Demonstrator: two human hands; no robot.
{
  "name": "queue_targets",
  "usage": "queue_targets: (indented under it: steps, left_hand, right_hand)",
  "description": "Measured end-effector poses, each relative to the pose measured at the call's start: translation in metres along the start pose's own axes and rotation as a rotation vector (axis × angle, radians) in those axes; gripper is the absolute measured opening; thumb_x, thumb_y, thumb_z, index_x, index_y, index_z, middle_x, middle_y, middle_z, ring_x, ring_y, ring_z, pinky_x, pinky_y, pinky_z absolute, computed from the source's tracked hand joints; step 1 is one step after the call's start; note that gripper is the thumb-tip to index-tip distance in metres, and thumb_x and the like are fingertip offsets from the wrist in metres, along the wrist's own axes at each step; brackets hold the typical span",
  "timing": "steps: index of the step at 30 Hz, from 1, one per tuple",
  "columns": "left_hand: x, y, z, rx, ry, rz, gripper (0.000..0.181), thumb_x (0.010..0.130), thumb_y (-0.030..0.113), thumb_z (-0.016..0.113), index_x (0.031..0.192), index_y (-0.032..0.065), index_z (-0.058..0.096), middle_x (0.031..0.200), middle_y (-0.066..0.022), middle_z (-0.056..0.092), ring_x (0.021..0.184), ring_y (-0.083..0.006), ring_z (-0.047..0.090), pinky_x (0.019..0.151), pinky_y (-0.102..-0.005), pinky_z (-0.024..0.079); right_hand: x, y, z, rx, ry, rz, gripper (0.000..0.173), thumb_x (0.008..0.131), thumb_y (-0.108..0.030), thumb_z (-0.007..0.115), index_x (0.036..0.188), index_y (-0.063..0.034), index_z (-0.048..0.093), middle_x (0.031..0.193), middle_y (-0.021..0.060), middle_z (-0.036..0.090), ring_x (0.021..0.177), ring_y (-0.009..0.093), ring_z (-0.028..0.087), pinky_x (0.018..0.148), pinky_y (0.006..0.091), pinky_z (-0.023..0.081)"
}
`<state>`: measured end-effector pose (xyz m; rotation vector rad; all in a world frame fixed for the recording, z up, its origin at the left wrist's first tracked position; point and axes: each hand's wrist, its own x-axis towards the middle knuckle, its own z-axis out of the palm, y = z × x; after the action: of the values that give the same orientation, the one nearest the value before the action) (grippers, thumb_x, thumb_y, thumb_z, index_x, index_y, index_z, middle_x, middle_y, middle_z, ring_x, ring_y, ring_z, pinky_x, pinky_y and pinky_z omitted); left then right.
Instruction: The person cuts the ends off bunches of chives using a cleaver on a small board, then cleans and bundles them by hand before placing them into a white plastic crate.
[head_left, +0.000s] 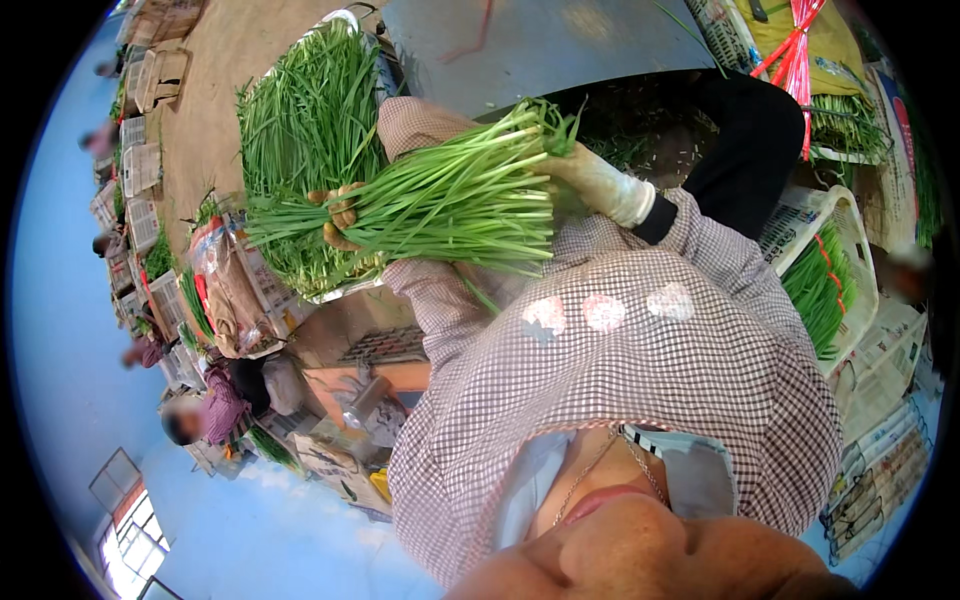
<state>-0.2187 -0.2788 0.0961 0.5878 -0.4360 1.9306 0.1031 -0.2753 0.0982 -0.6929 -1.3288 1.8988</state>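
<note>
A thick bunch of Chinese chives (457, 191) lies across in front of my chest, pale cut ends on the right and leaves on the left. Around its leafy part curl the brown-stained gloved fingers of my left hand (341, 214). My right hand (596, 180), in a soiled whitish glove, is at the pale stalk ends. Its fingers are hidden behind the stalks and some curled leaves, so its grip cannot be seen. Beneath and beyond my left hand, more loose chives (311, 112) fill a white plastic crate (349, 291).
A grey-blue tabletop (540, 45) stands ahead. Red plastic strips (801, 60) hang at the upper right. Chives with a red tie lie in a white crate (862, 300) on my right. Plant scraps litter the dark floor (637, 135). A person (225, 405) sits among crates at the left.
</note>
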Motion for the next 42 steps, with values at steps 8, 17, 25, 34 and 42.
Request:
queue_targets:
  steps: [8,17,25,34,42]
  left_hand:
    - [-0.024,0.026,-0.023,0.031,0.093,0.105,0.049,0.096,0.014,0.052,0.138,-0.0071,0.040,0.079,-0.0017,0.050,0.071,-0.0120,0.052,0.083,-0.0293,0.051]
    - [-0.005,-0.010,-0.009,0.009,0.114,0.036,0.048,0.097,0.016,0.047,0.137,-0.0105,0.038,0.072,-0.0002,0.049,0.068,-0.0135,0.053,0.080,-0.0313,0.052]
    - [-0.016,0.014,-0.015,0.055,0.088,0.019,0.051,0.095,0.014,0.052,0.139,-0.0081,0.038,0.075,-0.0017,0.050,0.071,-0.0146,0.054,0.083,-0.0336,0.051]
    - [-0.006,0.001,-0.011,-0.070,0.065,-0.028,0.051,0.097,0.018,0.050,0.138,-0.0100,0.040,0.070,0.0035,0.042,0.069,-0.0106,0.045,0.082,-0.0282,0.048]
    - [-0.023,0.026,-0.025,-0.026,0.114,0.040,0.049,0.098,0.017,0.049,0.138,-0.0106,0.039,0.069,0.0045,0.040,0.069,-0.0107,0.044,0.086,-0.0305,0.050]
  right_hand:
    - [-0.002,-0.004,-0.055,0.182,0.446,0.097,0.041,0.098,-0.038,0.062,0.122,-0.0043,0.063,0.100,0.0033,0.069,0.087,0.010,0.062,0.077,0.0189,0.048]
    - [0.005,-0.009,-0.021,0.389,0.007,0.215,0.046,0.094,-0.030,0.067,0.130,-0.0023,0.059,0.114,0.0071,0.067,0.102,0.019,0.063,0.095,0.0307,0.050]
    - [-0.013,-0.024,-0.051,0.203,0.039,0.163,0.046,0.099,-0.037,0.058,0.131,-0.0032,0.057,0.114,0.0095,0.067,0.099,0.016,0.063,0.092,0.0306,0.049]
    - [0.022,0.007,0.003,0.261,0.262,0.089,0.028,0.092,-0.022,0.070,0.112,-0.0033,0.066,0.110,0.0063,0.068,0.106,0.019,0.062,0.100,0.0345,0.046]
    - [0.009,-0.017,-0.064,0.284,0.147,0.115,0.040,0.100,-0.031,0.059,0.127,-0.0019,0.057,0.111,0.0104,0.066,0.096,0.017,0.063,0.088,0.0303,0.053]
